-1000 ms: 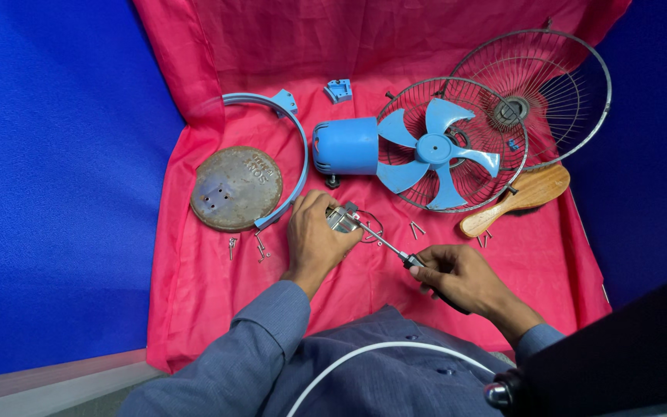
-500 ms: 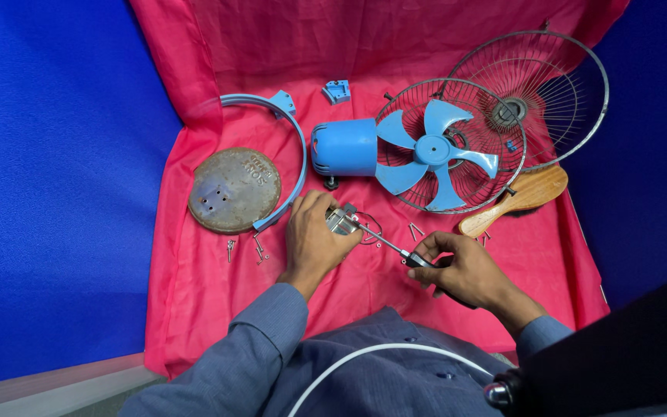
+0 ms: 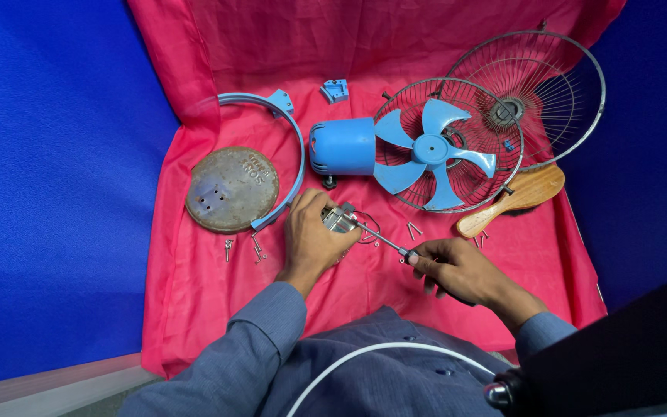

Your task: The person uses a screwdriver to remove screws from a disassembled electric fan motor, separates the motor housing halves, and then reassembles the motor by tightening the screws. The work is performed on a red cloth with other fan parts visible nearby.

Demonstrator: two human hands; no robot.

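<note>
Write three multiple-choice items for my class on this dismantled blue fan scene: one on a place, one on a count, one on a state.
1. Where does the round rusty metal base plate lie?
A. left of the blue motor housing
B. under the wooden brush
C. on the blue backdrop

2. How many blades has the blue plastic fan rotor?
A. two
B. four
C. six

3. What is the left hand doing?
A. lying flat
B. gripping a small metal part
C. holding the brush

Key: 1 A, plate sits left of the housing; 2 B, four blades show; 3 B, fingers close around it while the right hand holds a screwdriver.
</note>
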